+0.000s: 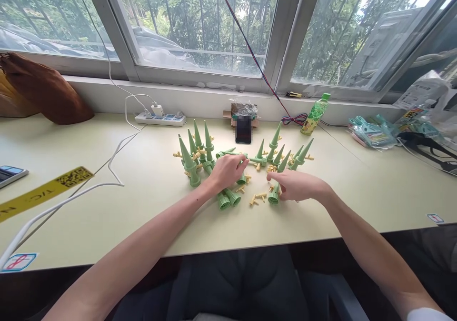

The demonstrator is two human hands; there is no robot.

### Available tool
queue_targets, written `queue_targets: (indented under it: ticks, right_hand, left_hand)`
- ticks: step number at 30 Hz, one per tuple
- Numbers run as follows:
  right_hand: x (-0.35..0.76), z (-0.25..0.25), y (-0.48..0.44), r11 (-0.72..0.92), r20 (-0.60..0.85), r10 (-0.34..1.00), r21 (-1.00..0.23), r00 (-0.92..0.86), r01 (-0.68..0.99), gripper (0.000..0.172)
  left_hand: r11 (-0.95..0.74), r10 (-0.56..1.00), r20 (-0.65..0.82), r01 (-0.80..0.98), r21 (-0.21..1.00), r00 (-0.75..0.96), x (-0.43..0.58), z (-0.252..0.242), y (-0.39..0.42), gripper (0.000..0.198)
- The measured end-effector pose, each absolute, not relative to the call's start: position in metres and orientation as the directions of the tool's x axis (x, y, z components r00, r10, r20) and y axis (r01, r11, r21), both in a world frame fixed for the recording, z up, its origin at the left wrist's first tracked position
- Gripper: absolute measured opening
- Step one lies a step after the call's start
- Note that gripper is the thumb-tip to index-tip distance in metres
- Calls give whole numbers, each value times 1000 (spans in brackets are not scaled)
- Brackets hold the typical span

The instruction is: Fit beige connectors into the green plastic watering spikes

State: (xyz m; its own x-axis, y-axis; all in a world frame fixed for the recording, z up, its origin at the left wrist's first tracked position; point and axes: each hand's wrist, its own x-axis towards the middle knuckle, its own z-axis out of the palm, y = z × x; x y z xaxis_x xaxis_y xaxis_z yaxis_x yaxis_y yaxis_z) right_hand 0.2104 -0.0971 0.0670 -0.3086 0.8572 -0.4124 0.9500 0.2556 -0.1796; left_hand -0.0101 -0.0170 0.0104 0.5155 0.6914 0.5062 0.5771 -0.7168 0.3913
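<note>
My left hand [230, 169] is over the middle of a pile of green plastic plant-watering spikes [224, 201], its fingers curled together. Whatever they grip is hidden, though green parts lie directly behind and below them. On the right, my right hand [302, 185] has its fingers round a tilted green watering spike [273, 195], its index finger pointing left near small yellow valves [272, 168]. Several assembled spikes [188, 161] with yellow valves stand upright to the left. A second group of spikes [274, 140] stands behind my right hand. Loose yellow valves [253, 200] lie between both hands.
Behind the spikes, a phone [243, 130] leans against a small box [245, 109]. A green-capped bottle [315, 115] stands back right, near plastic bags [373, 131]. A power strip [160, 118] lies at the windowsill, its white cable [116, 168] crossing the table's left side.
</note>
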Motion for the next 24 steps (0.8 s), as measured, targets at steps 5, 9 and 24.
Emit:
queue_targets:
  ticks: [5, 9, 24]
  right_hand:
    - [215, 60, -99, 266, -342, 890, -150, -303, 952, 41]
    - [215, 66, -101, 243, -304, 914, -124, -270, 962, 39]
    - [178, 47, -54, 678, 537, 691, -251, -484, 691, 19]
  left_hand:
    - [-710, 698, 489, 592, 380, 523, -10, 11, -17, 33]
    - [-705, 706, 464, 592, 390, 535, -10, 13, -18, 33]
    - [-725, 684, 424, 617, 306, 593, -6, 17, -22, 56]
